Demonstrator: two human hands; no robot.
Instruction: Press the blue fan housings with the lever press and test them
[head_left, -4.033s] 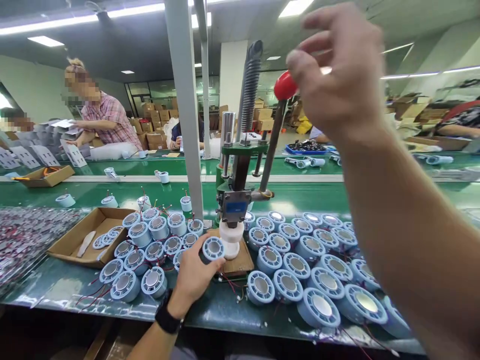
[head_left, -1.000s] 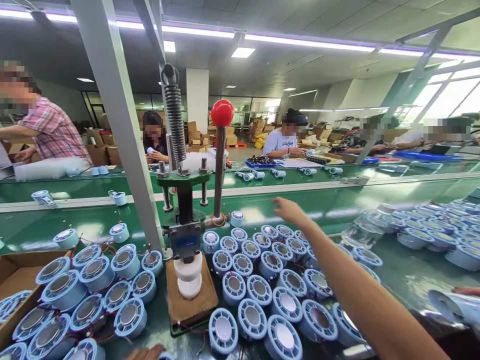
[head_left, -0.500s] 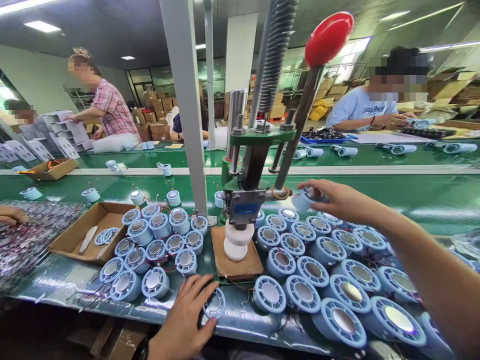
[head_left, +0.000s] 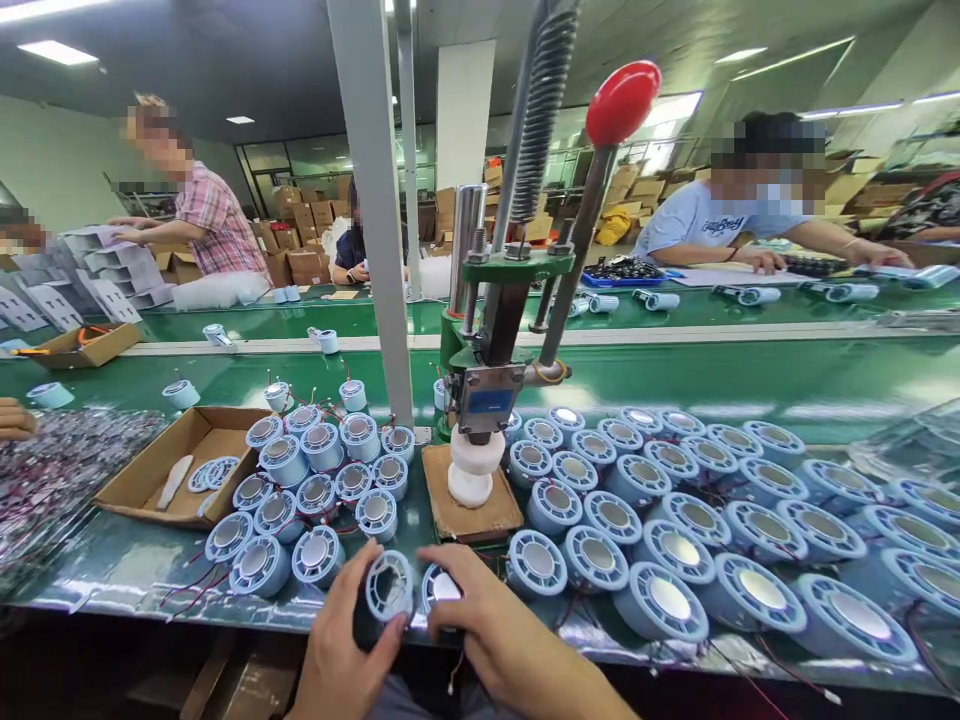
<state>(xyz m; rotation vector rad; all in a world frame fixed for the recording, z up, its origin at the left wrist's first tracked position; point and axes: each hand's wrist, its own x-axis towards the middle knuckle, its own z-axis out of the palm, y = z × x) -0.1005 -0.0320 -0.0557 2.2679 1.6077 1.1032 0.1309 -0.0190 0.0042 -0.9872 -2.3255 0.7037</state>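
Observation:
At the table's front edge my left hand (head_left: 349,635) grips a light-blue ring (head_left: 389,587) with an open, spoked centre. Just right of it, my right hand (head_left: 487,625) holds a round blue motor housing (head_left: 441,588) with a silver disc in its face, partly covered by the fingers. The two pieces are side by side. Beyond the hands stands a hand press (head_left: 491,390) with a red knob (head_left: 623,104), its white round pusher (head_left: 478,454) above a white round seat (head_left: 470,484) on a brown board (head_left: 442,521).
Many blue housings (head_left: 679,549) with wires fill the right side; another group (head_left: 315,495) stands at left. An open cardboard box (head_left: 139,478) holds rings. Behind runs a green conveyor (head_left: 712,375) with parts, and several people work beyond it. A grey post (head_left: 375,200) rises behind.
My right hand has come from the back right down to the front edge with a blue housing. My left hand now grips the ring and has lifted it. The view has shifted slightly.

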